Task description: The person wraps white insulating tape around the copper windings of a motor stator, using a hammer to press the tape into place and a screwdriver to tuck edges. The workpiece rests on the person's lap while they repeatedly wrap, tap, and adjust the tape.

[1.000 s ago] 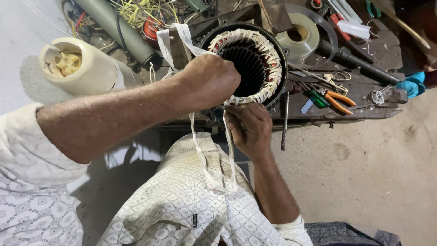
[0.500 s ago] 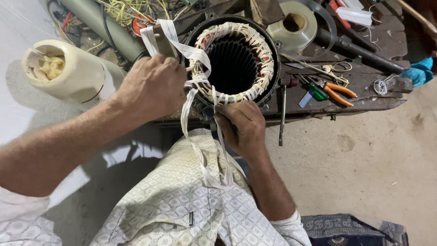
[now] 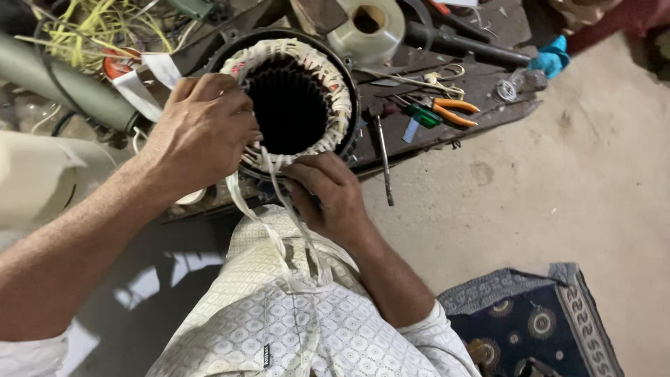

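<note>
A round motor stator (image 3: 293,98) with a dark slotted bore and a cream, tape-bound winding ring stands on a dark low board (image 3: 460,126). My left hand (image 3: 202,132) rests on the ring's left side, fingers closed on the white lacing tape (image 3: 269,209). My right hand (image 3: 328,192) presses against the ring's lower edge and pinches the same tape. Two strands of the tape hang from the winding down over my patterned white garment (image 3: 279,321).
Orange-handled pliers (image 3: 450,108), a green-handled tool (image 3: 419,115), a thin metal rod (image 3: 384,164) and a tape roll (image 3: 366,24) lie on the board. Yellow wires (image 3: 91,28) and a grey pipe (image 3: 63,84) sit at left. A blue patterned mat (image 3: 537,321) lies on the concrete floor.
My left hand has slid from the ring's top down to its left side, pulling the tape. The view has shifted, so the stator sits further left in the picture.
</note>
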The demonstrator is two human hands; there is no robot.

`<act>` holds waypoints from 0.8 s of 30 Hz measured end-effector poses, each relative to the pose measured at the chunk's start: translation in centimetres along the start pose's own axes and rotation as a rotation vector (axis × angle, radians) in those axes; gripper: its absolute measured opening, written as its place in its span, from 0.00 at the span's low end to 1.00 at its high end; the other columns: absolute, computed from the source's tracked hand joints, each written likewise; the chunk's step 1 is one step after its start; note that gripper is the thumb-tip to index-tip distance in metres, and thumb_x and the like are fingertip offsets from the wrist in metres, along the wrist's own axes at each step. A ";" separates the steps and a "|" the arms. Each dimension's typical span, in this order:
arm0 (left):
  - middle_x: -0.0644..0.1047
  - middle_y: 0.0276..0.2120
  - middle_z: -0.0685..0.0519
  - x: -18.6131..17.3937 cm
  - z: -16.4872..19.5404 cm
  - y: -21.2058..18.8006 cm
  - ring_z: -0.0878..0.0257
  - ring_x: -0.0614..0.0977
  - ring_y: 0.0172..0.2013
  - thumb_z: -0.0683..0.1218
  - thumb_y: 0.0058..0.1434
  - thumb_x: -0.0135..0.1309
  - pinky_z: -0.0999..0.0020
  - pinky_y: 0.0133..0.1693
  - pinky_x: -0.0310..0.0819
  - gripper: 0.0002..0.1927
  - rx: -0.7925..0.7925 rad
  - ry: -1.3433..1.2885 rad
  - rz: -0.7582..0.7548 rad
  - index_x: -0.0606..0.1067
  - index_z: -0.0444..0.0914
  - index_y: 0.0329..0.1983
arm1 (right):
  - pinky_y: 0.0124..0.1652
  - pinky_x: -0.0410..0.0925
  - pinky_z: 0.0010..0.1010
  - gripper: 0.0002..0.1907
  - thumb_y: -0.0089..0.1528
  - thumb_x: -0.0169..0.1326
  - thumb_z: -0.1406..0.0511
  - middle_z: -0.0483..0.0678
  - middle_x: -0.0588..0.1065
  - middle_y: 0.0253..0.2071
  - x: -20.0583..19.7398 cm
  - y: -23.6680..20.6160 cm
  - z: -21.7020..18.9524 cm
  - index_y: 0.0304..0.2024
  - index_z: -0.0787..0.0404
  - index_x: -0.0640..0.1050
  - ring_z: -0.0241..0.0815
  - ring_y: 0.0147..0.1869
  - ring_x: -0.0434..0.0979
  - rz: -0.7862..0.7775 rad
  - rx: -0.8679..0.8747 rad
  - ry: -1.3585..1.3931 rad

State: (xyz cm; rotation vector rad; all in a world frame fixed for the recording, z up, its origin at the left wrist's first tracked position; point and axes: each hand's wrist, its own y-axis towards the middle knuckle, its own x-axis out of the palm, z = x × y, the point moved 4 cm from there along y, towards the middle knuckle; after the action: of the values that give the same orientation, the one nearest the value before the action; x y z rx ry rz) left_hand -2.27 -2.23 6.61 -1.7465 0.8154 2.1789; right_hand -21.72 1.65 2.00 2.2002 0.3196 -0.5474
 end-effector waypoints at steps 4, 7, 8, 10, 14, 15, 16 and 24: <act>0.80 0.40 0.52 -0.3 -0.5 0.5 0.54 0.77 0.53 0.44 0.76 0.48 0.49 0.59 0.68 0.11 -0.160 -0.157 0.051 0.81 0.39 0.41 | 0.45 0.73 0.37 0.13 0.63 0.63 0.72 0.51 0.77 0.45 -0.2 -0.6 0.8 0.50 0.64 0.78 0.46 0.46 0.79 0.005 0.016 0.030; 0.78 0.34 0.52 0.9 -3.5 -3.1 0.60 0.75 0.34 0.53 0.75 0.47 0.57 0.40 0.73 0.12 -1.041 -0.792 -0.101 0.79 0.44 0.45 | 0.44 0.74 0.36 0.13 0.63 0.62 0.72 0.51 0.77 0.44 0.3 -0.9 1.4 0.50 0.64 0.78 0.45 0.46 0.79 0.006 0.017 0.035; 0.77 0.33 0.51 0.8 -3.4 -3.5 0.61 0.75 0.33 0.52 0.77 0.48 0.60 0.40 0.73 0.13 -0.940 -1.100 0.001 0.77 0.41 0.44 | 0.44 0.74 0.36 0.12 0.63 0.62 0.71 0.50 0.77 0.44 0.5 -0.9 1.6 0.49 0.64 0.78 0.45 0.45 0.80 0.009 0.025 0.021; 0.77 0.32 0.49 0.0 -3.8 -4.6 0.64 0.76 0.31 0.51 0.82 0.49 0.66 0.39 0.74 0.17 -0.697 -1.689 0.215 0.72 0.34 0.42 | 0.45 0.75 0.34 0.11 0.65 0.61 0.71 0.50 0.77 0.44 0.8 -0.9 1.6 0.50 0.63 0.78 0.44 0.46 0.80 0.027 0.039 -0.004; 0.73 0.32 0.53 -2.2 -4.3 -6.9 0.72 0.71 0.25 0.49 0.77 0.58 0.71 0.34 0.70 0.16 -0.412 -1.845 0.374 0.71 0.31 0.51 | 0.49 0.74 0.37 0.12 0.67 0.59 0.71 0.50 0.77 0.48 1.3 -0.6 0.9 0.53 0.61 0.77 0.45 0.50 0.79 0.046 0.062 -0.070; 0.74 0.35 0.52 -2.7 -4.3 -6.9 0.71 0.71 0.24 0.48 0.76 0.60 0.71 0.31 0.70 0.16 -0.314 -1.882 0.403 0.69 0.32 0.50 | 0.51 0.73 0.39 0.12 0.67 0.58 0.71 0.50 0.76 0.49 1.3 -0.5 0.7 0.54 0.61 0.76 0.46 0.52 0.78 0.046 0.067 -0.097; 0.75 0.34 0.51 -3.2 -4.0 -7.0 0.71 0.71 0.22 0.47 0.75 0.62 0.71 0.29 0.69 0.17 -0.247 -1.890 0.418 0.69 0.31 0.52 | 0.54 0.72 0.40 0.14 0.67 0.57 0.71 0.50 0.76 0.51 1.5 -0.4 0.4 0.55 0.62 0.76 0.47 0.55 0.77 0.039 0.064 -0.128; 0.81 0.29 0.49 -5.1 -7.8 -5.2 0.67 0.77 0.18 0.44 0.64 0.65 0.73 0.20 0.71 0.23 -0.049 -1.744 0.491 0.69 0.32 0.57 | 0.64 0.69 0.44 0.20 0.67 0.57 0.69 0.51 0.76 0.61 3.0 0.8 -0.7 0.61 0.63 0.75 0.52 0.67 0.73 -0.071 0.087 -0.291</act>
State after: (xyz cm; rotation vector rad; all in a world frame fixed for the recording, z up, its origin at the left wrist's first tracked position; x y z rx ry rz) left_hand 8.13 -1.48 9.01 0.7415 0.5734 2.7642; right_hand -18.62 1.86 1.49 2.1602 0.2228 -0.9241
